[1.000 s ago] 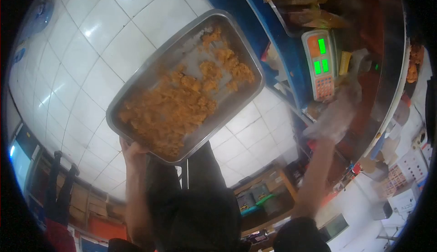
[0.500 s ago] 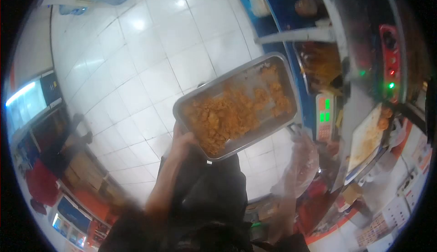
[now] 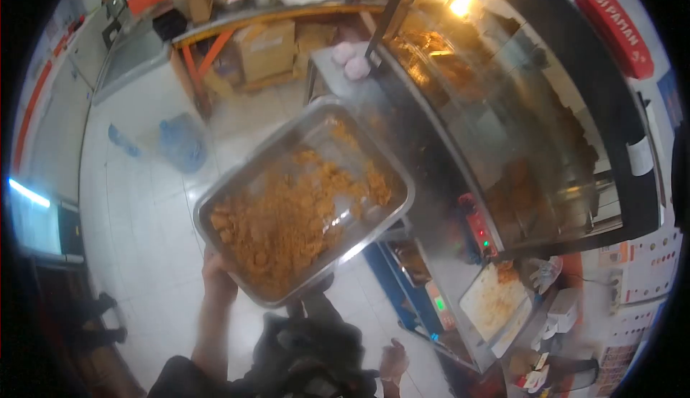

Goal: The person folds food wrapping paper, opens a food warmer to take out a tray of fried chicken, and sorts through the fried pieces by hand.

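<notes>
A deep metal tray [image 3: 346, 210] fills the middle of the head view, tilted diagonally. Orange-brown crumbly fried bits [image 3: 280, 229] cover much of its bottom, thicker toward the near left end. My left hand [image 3: 218, 277] grips the tray's near left edge; the rim hides most of its fingers. Low and to the right of the tray, my right hand [image 3: 394, 361] holds nothing, its fingers loosely apart. Whether the tray's far end touches the counter, I cannot tell.
A lit glass display case [image 3: 525, 132] stands on the counter to the right. Near it are a white cutting board [image 3: 494, 301] with crumbs and a scale [image 3: 440, 304]. Ahead is a table with a cardboard box [image 3: 266, 49] below. A blue plastic bottle [image 3: 182, 143] lies left.
My view has swung up to the display case and far table. The tray appears closer and further left. My right hand has dropped lower, and the clear plastic around it no longer shows.
</notes>
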A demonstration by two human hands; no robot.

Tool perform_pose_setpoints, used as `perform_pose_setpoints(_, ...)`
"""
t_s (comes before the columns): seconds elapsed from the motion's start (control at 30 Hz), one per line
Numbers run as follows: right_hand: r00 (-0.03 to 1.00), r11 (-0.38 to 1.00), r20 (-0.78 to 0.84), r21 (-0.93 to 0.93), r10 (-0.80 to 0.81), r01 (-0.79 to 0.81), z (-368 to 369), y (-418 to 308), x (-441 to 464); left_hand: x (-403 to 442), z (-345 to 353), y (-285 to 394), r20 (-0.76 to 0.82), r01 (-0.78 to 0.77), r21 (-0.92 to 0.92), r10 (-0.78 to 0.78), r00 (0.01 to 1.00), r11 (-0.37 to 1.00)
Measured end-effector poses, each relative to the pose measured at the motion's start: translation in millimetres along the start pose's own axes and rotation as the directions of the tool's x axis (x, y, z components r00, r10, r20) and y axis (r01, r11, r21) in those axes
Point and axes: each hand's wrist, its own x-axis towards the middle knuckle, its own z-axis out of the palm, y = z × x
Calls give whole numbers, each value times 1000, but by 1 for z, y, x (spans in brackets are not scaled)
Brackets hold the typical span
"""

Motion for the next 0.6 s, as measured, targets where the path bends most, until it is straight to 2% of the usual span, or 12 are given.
perform_pose_setpoints(0.03, 999, 995, 18, 87, 43, -44, 10, -4, 10, 20, 22, 15, 101, -55, -33, 58, 993, 998)
perform_pose_setpoints(0.1, 974, 984, -140, -5, -177, 178, 12, -78, 36, 61, 68, 34, 72, -74, -24, 76, 995, 997)
perform_pose_setpoints(0.17, 973, 988, -176, 7, -151, 154, 22, -93, 77, 123, 94, 30, 241, -145, -70, 158, 958, 987)
perform_pose_setpoints(0.2, 973, 992, -194, 15, -123, 128, 27, -105, 101, 132, 135, 52, 277, -180, -35, 183, 943, 983)
perform_pose_setpoints(0.23, 920, 954, -265, -7, -291, 300, 19, -137, 123, 136, 181, 69, 309, -206, 1, 196, 931, 979)
perform_pose_setpoints(0.3, 887, 936, -301, -63, -350, 348, 8, -184, 171, 168, 240, 84, 322, -117, -151, 161, 933, 981)
perform_pose_setpoints(0.33, 859, 916, -319, -110, -401, 386, 6, -206, 192, 183, 268, 92, 348, -136, -166, 187, 919, 977)
perform_pose_setpoints(0.4, 825, 884, -342, -35, -450, 467, 13, -227, 245, 206, 316, 109, 388, -151, -181, 212, 897, 972)
perform_pose_setpoints(0.47, 862, 909, -310, -12, -400, 418, -10, -311, 270, 224, 351, 120, 418, -200, -110, 228, 879, 974)
perform_pose_setpoints(0.53, 889, 921, -242, -53, -388, 387, -40, -404, 287, 253, 379, 122, 455, -180, -121, 215, 864, 976)
perform_pose_setpoints(0.6, 670, 751, -379, -115, -638, 650, -46, -460, 312, 276, 403, 124, 500, -154, -127, 197, 843, 980)
